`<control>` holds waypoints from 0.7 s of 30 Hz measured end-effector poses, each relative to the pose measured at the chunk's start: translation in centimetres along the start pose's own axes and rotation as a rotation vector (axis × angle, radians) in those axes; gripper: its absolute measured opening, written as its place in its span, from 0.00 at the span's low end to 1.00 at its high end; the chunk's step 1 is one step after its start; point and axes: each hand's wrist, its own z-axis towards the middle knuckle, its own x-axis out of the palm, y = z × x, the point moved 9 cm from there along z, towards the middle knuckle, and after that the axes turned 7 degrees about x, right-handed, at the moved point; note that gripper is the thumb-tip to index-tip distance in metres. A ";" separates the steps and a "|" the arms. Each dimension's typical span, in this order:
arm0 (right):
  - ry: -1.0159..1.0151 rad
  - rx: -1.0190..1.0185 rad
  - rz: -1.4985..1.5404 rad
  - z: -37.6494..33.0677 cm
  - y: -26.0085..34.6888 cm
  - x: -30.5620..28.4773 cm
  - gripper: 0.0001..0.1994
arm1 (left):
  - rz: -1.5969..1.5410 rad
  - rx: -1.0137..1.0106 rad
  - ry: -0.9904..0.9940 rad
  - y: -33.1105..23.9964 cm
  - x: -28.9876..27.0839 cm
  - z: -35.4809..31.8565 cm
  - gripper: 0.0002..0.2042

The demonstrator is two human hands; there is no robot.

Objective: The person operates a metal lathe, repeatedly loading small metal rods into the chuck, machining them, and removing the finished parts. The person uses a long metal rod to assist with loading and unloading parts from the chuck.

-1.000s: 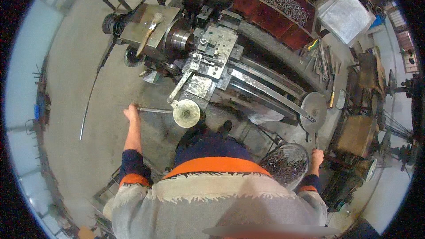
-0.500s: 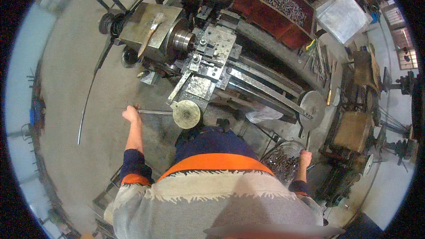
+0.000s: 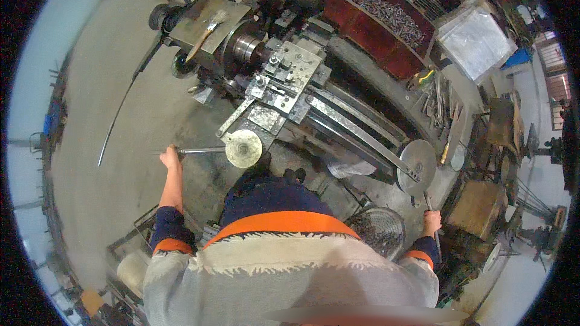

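Note:
My left hand (image 3: 171, 156) is closed round the end of a metal lever (image 3: 204, 150). The lever runs right to a pale round disc (image 3: 243, 148) at the near side of a small lathe. At the lathe's right end, my right hand (image 3: 432, 221) grips a short lever handle (image 3: 428, 200) below a larger grey disc (image 3: 417, 168). Between the discs lie the long bed bars (image 3: 356, 124) and the tool slide (image 3: 296, 63). The steel chuck (image 3: 248, 48) faces the slide. A paintbrush (image 3: 205, 36) rests on the headstock (image 3: 208, 21).
Behind the bed stands a red tray (image 3: 368, 30) heaped with small metal parts (image 3: 389, 17). Several hand tools (image 3: 438, 102) lie to its right. A round mesh basket (image 3: 383, 229) is low beside my right arm. A thin rod (image 3: 115, 124) sticks out at left.
My right hand has moved right and slightly nearer, and its handle has swung with it. My left hand keeps its grip on the lever. The whole view has shifted a little.

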 end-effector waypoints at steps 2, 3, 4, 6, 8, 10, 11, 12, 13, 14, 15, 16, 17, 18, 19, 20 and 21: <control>-0.114 0.072 -0.032 -3.8 2.2 -4.8 0.15 | 0.098 -0.089 0.149 -0.8 -0.1 -1.4 0.11; -0.116 0.126 -0.044 -3.6 1.3 -4.7 0.15 | 0.161 -0.180 0.254 -0.9 0.3 -2.0 0.11; -0.117 0.171 -0.056 -3.2 0.8 -4.5 0.15 | 0.224 -0.272 0.350 -0.7 0.3 -2.6 0.12; -0.113 0.260 -0.080 -3.2 0.3 -3.5 0.16 | 0.505 -0.145 0.548 -1.8 -1.1 1.5 0.13; -0.273 0.209 -0.101 -5.6 1.6 -3.5 0.17 | 0.827 0.115 0.739 -6.2 1.0 2.5 0.12; -0.339 0.144 -0.144 -7.5 4.1 -2.4 0.21 | 0.589 0.256 0.610 -9.4 1.4 5.8 0.12; -0.334 0.117 -0.175 -8.5 5.3 -1.6 0.24 | 0.468 0.324 0.547 -10.8 1.7 7.6 0.12; -0.366 0.079 -0.110 -9.7 6.3 -1.7 0.24 | 0.329 0.224 0.505 -9.5 2.5 9.5 0.10; -0.396 0.051 -0.051 -11.4 6.7 -1.5 0.25 | 0.454 0.262 0.610 -8.6 4.9 10.8 0.11; -0.479 0.066 -0.032 -12.5 6.8 -1.0 0.24 | 0.580 0.304 0.714 -7.7 7.3 12.0 0.11; -0.350 0.008 -0.045 -12.4 7.2 -0.2 0.24 | 0.703 0.347 0.819 -6.2 9.6 13.0 0.11; -0.214 -0.045 -0.053 -12.7 7.5 0.7 0.24 | 0.843 0.476 0.801 -5.2 11.5 14.7 0.12; -0.077 -0.096 -0.058 -13.3 7.9 1.8 0.24 | 0.980 0.609 0.777 -4.2 13.5 16.1 0.14; -0.059 -0.151 -0.144 -14.4 7.8 2.6 0.21 | 1.105 0.744 0.760 -3.2 15.9 17.1 0.15; -0.040 -0.202 -0.233 -15.6 7.3 3.9 0.18 | 1.160 0.762 0.778 -2.6 18.1 17.6 0.16; -0.020 -0.252 -0.323 -16.9 6.8 5.1 0.16 | 1.211 0.780 0.795 -2.8 20.2 17.4 0.16; 0.011 -0.307 -0.406 -18.3 6.7 5.9 0.14 | 1.270 0.805 0.803 -3.1 21.9 17.6 0.17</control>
